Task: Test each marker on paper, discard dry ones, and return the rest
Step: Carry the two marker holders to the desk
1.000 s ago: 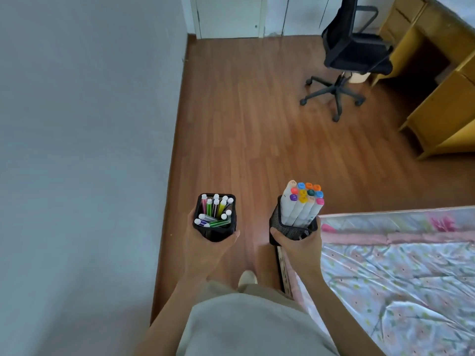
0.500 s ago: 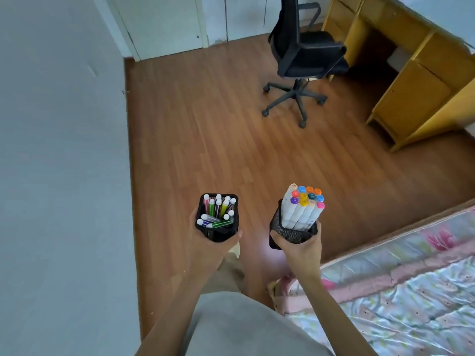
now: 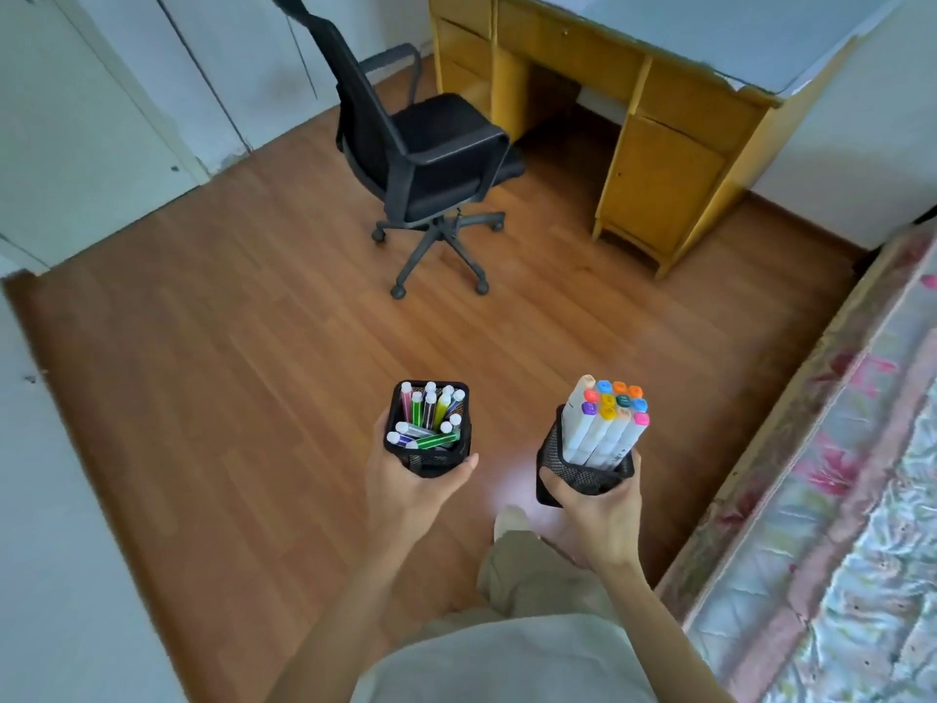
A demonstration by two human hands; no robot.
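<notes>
Transport stage of the marker-testing task, judged from the layout: no marker is out of its holder and no paper is visible. Left hand (image 3: 413, 492) curls around the base of a square black mesh holder (image 3: 427, 429), at about 6 o'clock in the view, which contains slim markers (image 3: 431, 416) with white caps and coloured barrels, several upright and a few lying slanted across the opening. Right hand (image 3: 598, 504) grips a second black mesh holder (image 3: 578, 471), just beside the first toward 5 o'clock, packed with thick white-barrelled markers (image 3: 606, 423) whose end caps show purple, orange, blue, green, yellow and pink; these lean toward 1 o'clock and stand well above the rim. Both holders are carried in the air above the wooden floor (image 3: 284, 347). Yellow wooden desk (image 3: 659, 159) stands at 1 o'clock, black office chair (image 3: 431, 159) at 12 o'clock, patterned bed (image 3: 852, 499) at 3 o'clock. Next move, as a judgement, calls for a flat surface on which to set both holders, probably the desk, and for a sheet of paper.
</notes>
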